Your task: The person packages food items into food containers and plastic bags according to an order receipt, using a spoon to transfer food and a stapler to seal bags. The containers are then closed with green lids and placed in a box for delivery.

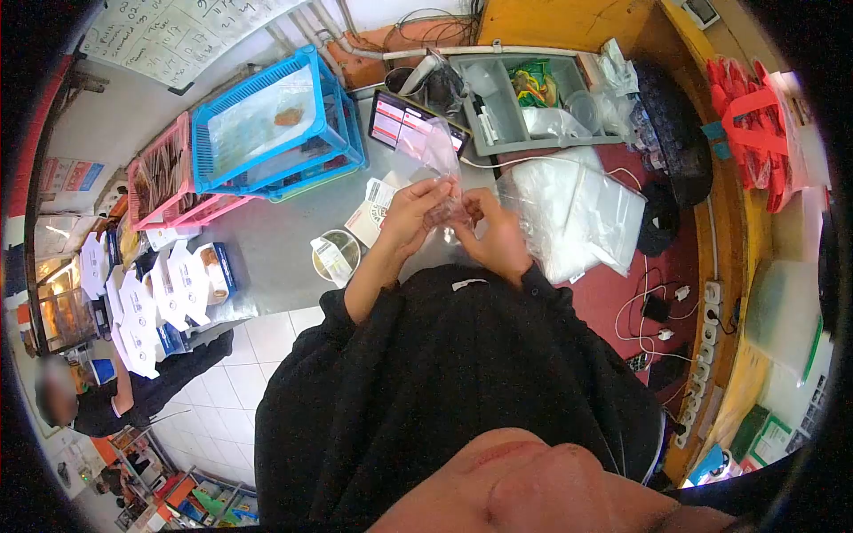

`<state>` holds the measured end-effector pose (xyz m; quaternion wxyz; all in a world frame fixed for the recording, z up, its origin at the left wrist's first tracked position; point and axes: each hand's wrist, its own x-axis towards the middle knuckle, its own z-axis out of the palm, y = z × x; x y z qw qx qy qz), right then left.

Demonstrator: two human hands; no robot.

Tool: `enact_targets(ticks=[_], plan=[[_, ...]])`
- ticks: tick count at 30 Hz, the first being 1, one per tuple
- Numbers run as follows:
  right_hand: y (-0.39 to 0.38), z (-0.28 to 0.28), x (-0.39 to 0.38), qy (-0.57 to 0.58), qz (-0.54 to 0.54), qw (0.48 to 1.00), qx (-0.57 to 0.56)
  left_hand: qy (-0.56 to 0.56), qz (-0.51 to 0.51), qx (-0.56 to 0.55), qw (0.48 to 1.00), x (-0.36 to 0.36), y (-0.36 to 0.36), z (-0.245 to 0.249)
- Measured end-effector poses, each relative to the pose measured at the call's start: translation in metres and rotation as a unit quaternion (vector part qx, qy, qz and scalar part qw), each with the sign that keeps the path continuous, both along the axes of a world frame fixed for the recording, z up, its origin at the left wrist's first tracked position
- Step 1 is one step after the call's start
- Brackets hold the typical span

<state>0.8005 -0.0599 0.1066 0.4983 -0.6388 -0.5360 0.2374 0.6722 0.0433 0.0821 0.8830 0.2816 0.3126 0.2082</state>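
Observation:
Both of my hands are raised over the metal table, close together around a clear plastic bag (440, 153). My left hand (410, 216) pinches the bag's lower part, fingers closed. On the other side my right hand (494, 233) grips the same plastic with thumb and fingers. Beyond the bag stands a tablet (413, 124) with a lit screen. A round container (330, 263) with a label on top sits left of my left hand, beside a printed paper packet (366, 222). Right of my right hand lies a stack of clear plastic bags (577, 213).
Blue basket (258, 120) and pink basket (160, 178) stand at the left, near white boxes (138, 320). A grey divided tray (498, 111) is at the back. Cables and a power strip (702, 355) lie at right. Another person (151, 391) is at far left.

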Motion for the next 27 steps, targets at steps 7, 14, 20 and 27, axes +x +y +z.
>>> enact_targets(ticks=[7, 14, 20, 27], plan=[[-0.003, 0.01, 0.023, -0.162, 0.076, 0.983, 0.036, -0.052, 0.139, 0.001, 0.989, -0.011, 0.007, -0.019], [0.007, 0.02, 0.021, 0.048, 0.044, 0.998, 0.028, -0.055, 0.104, -0.022, 0.993, 0.009, -0.011, -0.02], [0.003, 0.01, 0.017, 0.01, 0.107, 0.992, -0.07, -0.084, -0.001, -0.043, 0.996, 0.008, -0.016, -0.02], [0.002, -0.001, 0.014, 0.005, 0.058, 0.998, 0.01, -0.048, 0.04, -0.023, 0.998, 0.01, -0.024, 0.012]])
